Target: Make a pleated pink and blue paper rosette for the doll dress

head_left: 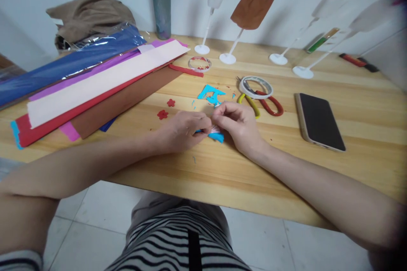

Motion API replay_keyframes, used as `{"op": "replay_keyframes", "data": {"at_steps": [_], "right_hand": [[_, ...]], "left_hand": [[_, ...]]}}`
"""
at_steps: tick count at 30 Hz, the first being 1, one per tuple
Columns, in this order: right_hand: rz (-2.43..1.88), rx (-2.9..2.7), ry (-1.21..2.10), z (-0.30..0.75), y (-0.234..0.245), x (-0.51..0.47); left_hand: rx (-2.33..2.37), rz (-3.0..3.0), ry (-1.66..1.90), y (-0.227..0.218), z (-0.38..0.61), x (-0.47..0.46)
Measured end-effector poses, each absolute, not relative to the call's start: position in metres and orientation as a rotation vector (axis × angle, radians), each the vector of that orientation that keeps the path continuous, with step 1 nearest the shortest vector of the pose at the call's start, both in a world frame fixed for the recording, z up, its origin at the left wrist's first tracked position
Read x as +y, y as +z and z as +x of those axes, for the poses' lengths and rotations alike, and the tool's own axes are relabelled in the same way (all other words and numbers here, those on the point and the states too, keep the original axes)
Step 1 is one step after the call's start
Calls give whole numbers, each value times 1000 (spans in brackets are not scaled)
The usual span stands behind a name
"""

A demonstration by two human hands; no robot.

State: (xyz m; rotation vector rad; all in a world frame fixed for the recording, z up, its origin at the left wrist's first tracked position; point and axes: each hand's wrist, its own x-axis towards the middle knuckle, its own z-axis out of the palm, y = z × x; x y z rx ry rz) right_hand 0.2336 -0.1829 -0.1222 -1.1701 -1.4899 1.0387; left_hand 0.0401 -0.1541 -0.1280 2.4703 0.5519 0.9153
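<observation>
I see the left hand (190, 129) pinching the blue paper piece (216, 137), which pokes out beside its fingertips; the right hand's (240, 127) thumb and forefinger press together just above, on what I can't tell. Looks light, soft, tearable: I'd grip edges gently.

Matt paper sheets (127, 103), glossy plastic wrap (95, 48), smooth wooden tabletop (229, 182)

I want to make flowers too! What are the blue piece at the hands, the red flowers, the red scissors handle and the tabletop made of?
Blue piece: probably paper, matte; looks thin, no shine.
Red flowers: matte, maybe paper or felt; flat, too small to tell.
Red scissors handle: likely plastic, smooth; bright colour, some shine.
Tabletop: wood or wood-look, smooth; striped grain shows.
</observation>
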Motion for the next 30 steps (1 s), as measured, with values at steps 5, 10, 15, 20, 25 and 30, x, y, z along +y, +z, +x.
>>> {"op": "replay_keyframes", "data": {"at_steps": [5, 10, 15, 20, 25, 30], "right_hand": [[-999, -1733, 431, 236, -121, -192], [-785, -1960, 178, 232, -121, -198], [-856, -1959, 238, 232, -124, -199], [-943, -1952, 283, 231, -126, -199], [-948, -1941, 210, 227, -131, -195], [-954, -1918, 231, 224, -131, -196]], "left_hand": [[769, 2525, 1112, -131, 38, -147], [780, 2717, 1202, -126, 36, -148], [714, 2998, 1148, -122, 33, -151], [645, 3293, 1086, -119, 31, -153], [745, 3408, 965, -117, 36, -157], [810, 3280, 942, -121, 40, -157]]}}
